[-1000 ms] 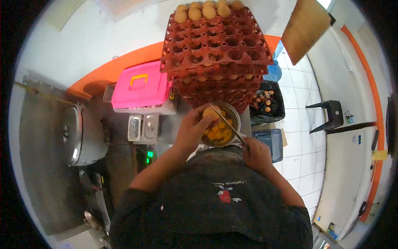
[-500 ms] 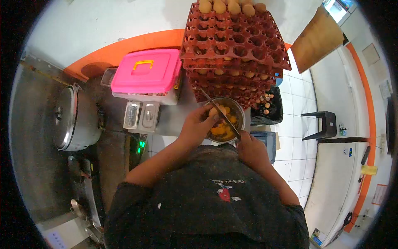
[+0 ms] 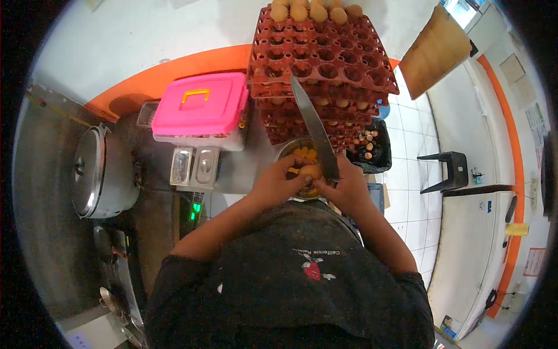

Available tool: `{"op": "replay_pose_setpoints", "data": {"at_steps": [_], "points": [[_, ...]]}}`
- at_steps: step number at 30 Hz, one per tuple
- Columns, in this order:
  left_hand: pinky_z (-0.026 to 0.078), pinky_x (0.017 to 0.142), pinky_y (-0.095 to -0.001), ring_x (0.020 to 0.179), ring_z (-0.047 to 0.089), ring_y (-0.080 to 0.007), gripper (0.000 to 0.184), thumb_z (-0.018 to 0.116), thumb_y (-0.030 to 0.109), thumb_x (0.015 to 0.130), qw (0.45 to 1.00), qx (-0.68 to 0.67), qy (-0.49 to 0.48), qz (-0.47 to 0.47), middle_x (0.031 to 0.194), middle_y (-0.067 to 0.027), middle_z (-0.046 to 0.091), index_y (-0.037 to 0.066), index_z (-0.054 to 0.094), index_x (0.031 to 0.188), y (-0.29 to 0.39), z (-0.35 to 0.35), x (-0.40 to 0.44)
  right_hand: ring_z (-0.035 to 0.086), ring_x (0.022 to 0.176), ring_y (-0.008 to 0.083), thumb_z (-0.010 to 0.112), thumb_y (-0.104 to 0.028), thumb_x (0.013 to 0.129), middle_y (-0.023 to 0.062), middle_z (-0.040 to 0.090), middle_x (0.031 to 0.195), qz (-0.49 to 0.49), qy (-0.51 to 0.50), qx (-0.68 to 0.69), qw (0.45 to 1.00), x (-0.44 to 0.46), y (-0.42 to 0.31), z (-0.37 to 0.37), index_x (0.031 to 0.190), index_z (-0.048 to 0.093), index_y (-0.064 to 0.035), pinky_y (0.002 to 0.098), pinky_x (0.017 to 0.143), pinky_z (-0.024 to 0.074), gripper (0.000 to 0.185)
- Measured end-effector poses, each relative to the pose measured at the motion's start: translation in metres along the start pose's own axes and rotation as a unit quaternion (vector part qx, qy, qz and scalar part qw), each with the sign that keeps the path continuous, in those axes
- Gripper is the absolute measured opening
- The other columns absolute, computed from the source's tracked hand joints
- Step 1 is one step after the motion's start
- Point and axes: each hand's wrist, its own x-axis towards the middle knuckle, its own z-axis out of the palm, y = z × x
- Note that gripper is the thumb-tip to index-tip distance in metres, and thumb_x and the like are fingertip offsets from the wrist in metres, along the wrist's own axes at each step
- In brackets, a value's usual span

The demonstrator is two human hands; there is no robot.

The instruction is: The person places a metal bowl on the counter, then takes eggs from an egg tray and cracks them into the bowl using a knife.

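Observation:
Over a metal bowl of orange yolks, my left hand is closed around a brown egg. A bit of yellow shows beside the egg at my fingers. My right hand grips a knife, its wide blade pointing up and away toward the egg trays. The right thumb reaches in close to the egg; whether it presses on the shell I cannot tell. Just beyond the bowl rises a tall stack of red egg trays, with several brown eggs on the top one.
Left of the trays sits a clear box with a pink lid, beside two small metal containers. A large lidded pot stands at far left. Right of the trays, a black-lined bin holds eggshells. A black stool stands on the tiled floor.
The knife has swung from lying across the egg to pointing away over the trays. My right hand has moved up beside the egg, meeting my left hand over the bowl.

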Motion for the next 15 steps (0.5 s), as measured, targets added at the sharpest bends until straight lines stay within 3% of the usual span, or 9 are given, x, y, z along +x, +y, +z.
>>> {"op": "replay_pose_setpoints", "data": {"at_steps": [4, 7, 10, 15], "points": [[0.061, 0.093, -0.0383, 0.105, 0.076, -0.0266, 0.039, 0.079, 0.02, 0.093, 0.992, 0.11, 0.055, -0.014, 0.115, -0.0178, 0.076, 0.0, 0.071, 0.125, 0.032, 0.006, -0.007, 0.076, 0.099, 0.0351, 0.082, -0.026, 0.081, 0.0198, 0.076, 0.106, -0.017, 0.01, -0.027, 0.999, 0.002, 0.012, 0.006, 0.133, 0.059, -0.0008, 0.0424, 0.087, 0.0582, 0.062], [0.062, 0.089, -0.0394, 0.1, 0.077, -0.0285, 0.039, 0.081, 0.02, 0.087, 0.979, 0.174, 0.09, 0.05, 0.109, -0.0211, 0.077, -0.002, 0.074, 0.119, 0.027, 0.008, -0.005, 0.076, 0.098, 0.0378, 0.083, -0.027, 0.08, 0.0205, 0.076, 0.103, -0.015, -0.023, -0.068, 0.997, 0.005, 0.025, 0.014, 0.131, 0.059, -0.0004, 0.0438, 0.084, 0.0585, 0.063], [0.061, 0.087, -0.0399, 0.095, 0.078, -0.0299, 0.044, 0.082, 0.022, 0.082, 0.97, 0.218, 0.09, 0.064, 0.106, -0.0235, 0.076, -0.003, 0.075, 0.118, 0.013, 0.003, 0.002, 0.075, 0.096, 0.0429, 0.083, -0.027, 0.078, 0.0231, 0.075, 0.101, -0.005, 0.005, -0.035, 0.999, 0.008, 0.008, 0.013, 0.126, 0.061, 0.0001, 0.0462, 0.082, 0.0585, 0.06], [0.061, 0.084, -0.0405, 0.091, 0.077, -0.0322, 0.044, 0.082, 0.023, 0.079, 0.97, 0.208, 0.099, 0.083, 0.103, -0.0242, 0.076, -0.001, 0.077, 0.116, 0.011, 0.005, 0.009, 0.071, 0.092, 0.0488, 0.083, -0.025, 0.075, 0.0266, 0.072, 0.097, 0.01, -0.013, -0.1, 0.995, 0.012, 0.012, 0.017, 0.115, 0.059, -0.0001, 0.0511, 0.078, 0.0574, 0.053]]}}
